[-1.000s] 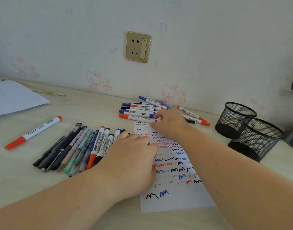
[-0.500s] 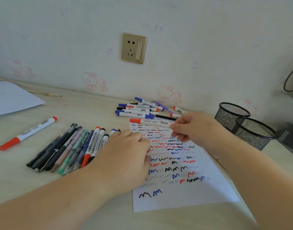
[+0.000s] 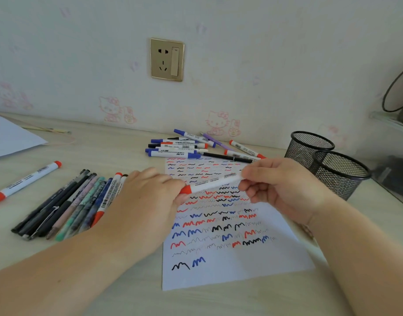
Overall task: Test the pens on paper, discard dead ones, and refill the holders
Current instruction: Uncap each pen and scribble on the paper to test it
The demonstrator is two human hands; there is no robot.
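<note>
A white marker with a red cap (image 3: 210,184) is held level above the scribble-covered test paper (image 3: 232,267). My right hand (image 3: 280,188) grips its barrel end. My left hand (image 3: 148,197) pinches the red cap at the other end. A row of pens and markers (image 3: 65,206) lies left of my left hand. Another pile of markers (image 3: 191,147) sits beyond the paper near the wall. Two black mesh holders (image 3: 337,172) stand at the right, nothing showing in them.
A single red-capped marker (image 3: 24,181) lies apart at the far left. A loose white sheet (image 3: 11,137) rests at the back left. A wall socket (image 3: 167,59) is above the desk. A glass shelf edge (image 3: 392,126) juts in at the right.
My right hand picked a red-capped marker from the far pile and brought it toward me over the paper. My left hand rose from the pen row and took hold of its cap.
</note>
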